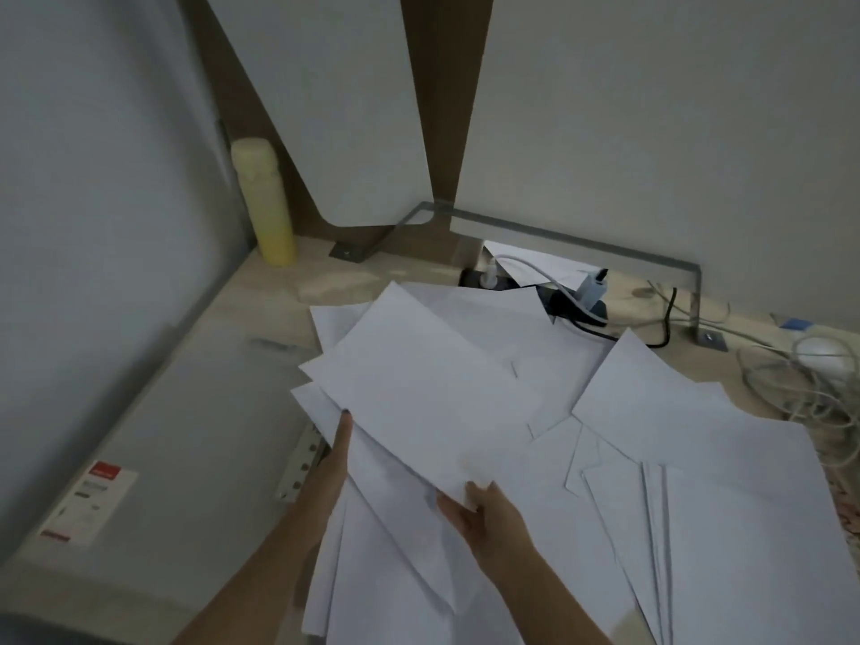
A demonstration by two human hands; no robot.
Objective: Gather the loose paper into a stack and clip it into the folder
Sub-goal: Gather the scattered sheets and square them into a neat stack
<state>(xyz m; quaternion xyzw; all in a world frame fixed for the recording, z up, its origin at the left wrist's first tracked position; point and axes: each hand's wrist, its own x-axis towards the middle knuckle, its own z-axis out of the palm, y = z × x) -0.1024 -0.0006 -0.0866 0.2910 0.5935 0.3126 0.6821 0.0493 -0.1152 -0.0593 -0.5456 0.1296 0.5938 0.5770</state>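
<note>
Loose white paper sheets (675,458) lie fanned and overlapping across the pale wooden desk (279,277), from centre to near right. No squared stack exists yet.

The right hand (488,509) pinches the near corner of the top white sheet (419,388), thumb above and fingers beneath. The left hand (332,463) lies mostly under the sheets' left edge, with one straight finger showing. Whether it grips cannot be told.

The flat grey folder (186,435) lies to the left, and its perforated metal clip strip (302,463) is partly covered by paper.

Risks:
- The lifted sheets sit skewed, so a light pinch could let lower ones slide out.
- The far sheets rest against the dark power strip and its white plugs (572,304), so dragging them could snag a cable.
- The covered strip may catch or crease the paper edges.
</note>
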